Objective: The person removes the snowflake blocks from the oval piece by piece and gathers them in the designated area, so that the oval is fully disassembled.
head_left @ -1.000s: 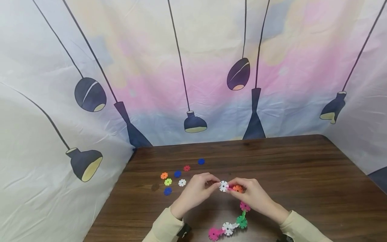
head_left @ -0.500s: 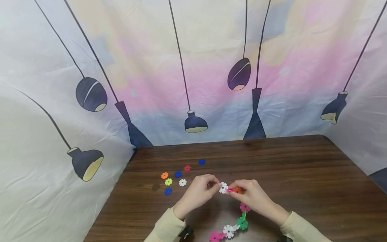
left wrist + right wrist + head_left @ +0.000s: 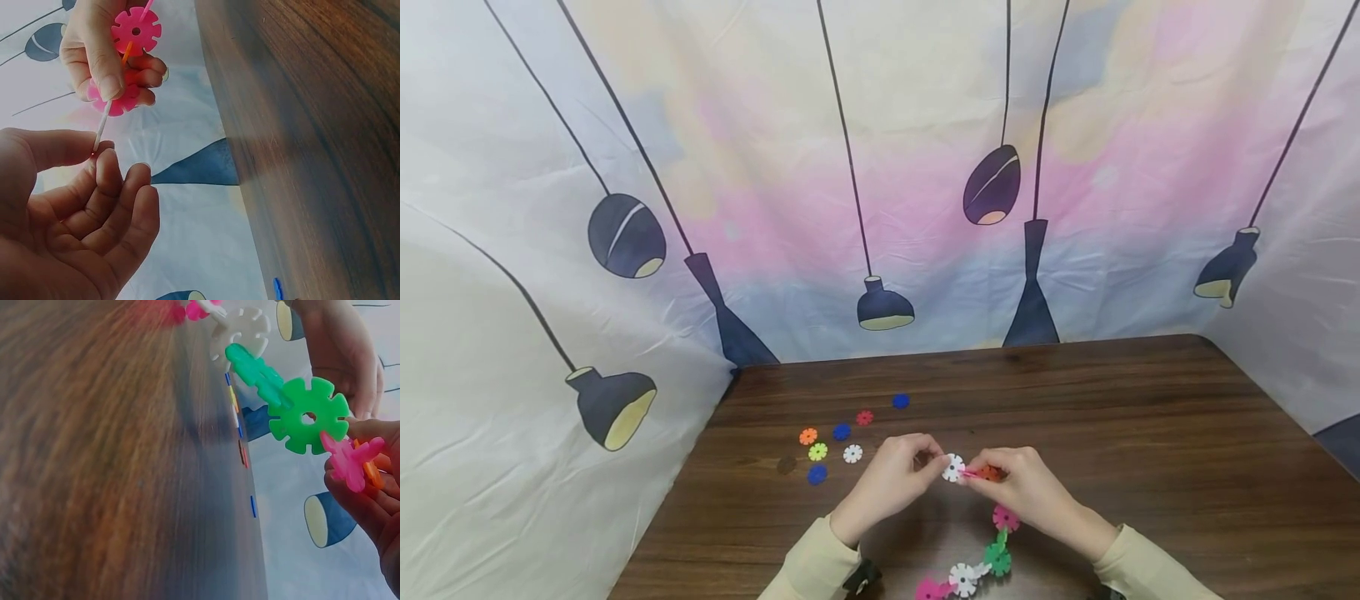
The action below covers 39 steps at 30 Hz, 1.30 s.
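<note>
Left hand [image 3: 891, 477]: thumb and index finger pinch the rim of a white notched disc [image 3: 953, 468]; the remaining fingers are loosely bent and carry nothing. Right hand [image 3: 1032, 490]: thumb and fingers pinch a pink disc [image 3: 114, 100], set edge-on to the white disc and touching it. Both hands are raised above the wood-grain surface [image 3: 1150, 433], near each other, with the white disc between them.

The pink disc is one link of a chain. An orange disc [image 3: 988, 472] sits next, partly covered by the right hand. Below it follow a second pink disc [image 3: 1006, 517], a light green disc [image 3: 1002, 538] seen edge-on, a green disc [image 3: 997, 560], and further white and pink pieces. The chain runs down from the right hand, then toward the person; whether its lower end touches the surface cannot be told.

Loose discs lie flat and apart, beyond the left hand and to its left: blue [image 3: 901, 402], red [image 3: 865, 417], a second blue [image 3: 842, 432], orange [image 3: 808, 436], yellow-green [image 3: 817, 452], white [image 3: 852, 454], a third blue [image 3: 817, 474] and brown [image 3: 786, 465].
</note>
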{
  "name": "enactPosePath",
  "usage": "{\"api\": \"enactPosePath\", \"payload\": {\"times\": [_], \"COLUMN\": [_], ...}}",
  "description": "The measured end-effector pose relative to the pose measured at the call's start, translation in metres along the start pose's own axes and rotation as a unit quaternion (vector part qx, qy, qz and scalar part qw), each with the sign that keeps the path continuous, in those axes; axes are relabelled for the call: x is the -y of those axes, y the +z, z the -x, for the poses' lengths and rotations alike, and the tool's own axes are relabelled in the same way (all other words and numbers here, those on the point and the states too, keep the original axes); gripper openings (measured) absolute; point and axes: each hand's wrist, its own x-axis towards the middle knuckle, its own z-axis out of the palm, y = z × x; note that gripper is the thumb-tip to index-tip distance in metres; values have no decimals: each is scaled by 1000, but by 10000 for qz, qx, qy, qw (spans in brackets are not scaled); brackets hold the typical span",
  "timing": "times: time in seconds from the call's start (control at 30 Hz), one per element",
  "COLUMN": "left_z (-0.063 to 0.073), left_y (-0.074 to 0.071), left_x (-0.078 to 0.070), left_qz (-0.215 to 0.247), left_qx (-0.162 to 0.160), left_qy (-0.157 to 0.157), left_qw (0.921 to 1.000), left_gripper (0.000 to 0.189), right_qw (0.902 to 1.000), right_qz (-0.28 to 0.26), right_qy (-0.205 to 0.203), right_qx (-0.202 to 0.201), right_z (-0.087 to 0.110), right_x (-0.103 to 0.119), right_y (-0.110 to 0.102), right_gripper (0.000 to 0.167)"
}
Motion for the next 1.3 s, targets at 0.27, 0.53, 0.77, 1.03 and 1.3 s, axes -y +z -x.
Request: {"api": "enactPosePath", "payload": {"times": [0.27, 0.53, 0.77, 1.03, 1.3], "left_z": [0, 1, 2, 2, 4], "left_y": [-2, -5, -3, -5, -27], "left_x": [1, 0, -2, -6, -1], "left_qz": [138, 250, 241, 150, 182], "left_qx": [-16, 39, -3, -198, -1142], "left_qy": [87, 34, 40, 79, -24], "left_qw": [9999, 9997, 9997, 9997, 9933], "left_gripper": [12, 11, 13, 13, 9], "right_qw": [9998, 9996, 9997, 9994, 9990], "right_qz": [-74, -157, -194, 83, 77], "right_qy": [-105, -9, -64, -270, -133], "right_qx": [117, 251, 146, -177, -430], "right_z": [-1, -1, 1, -2, 1], "right_x": [0, 0, 0, -1, -3], "right_y": [-3, -4, -4, -1, -6], "right_gripper": [8, 9, 5, 9, 20]}}
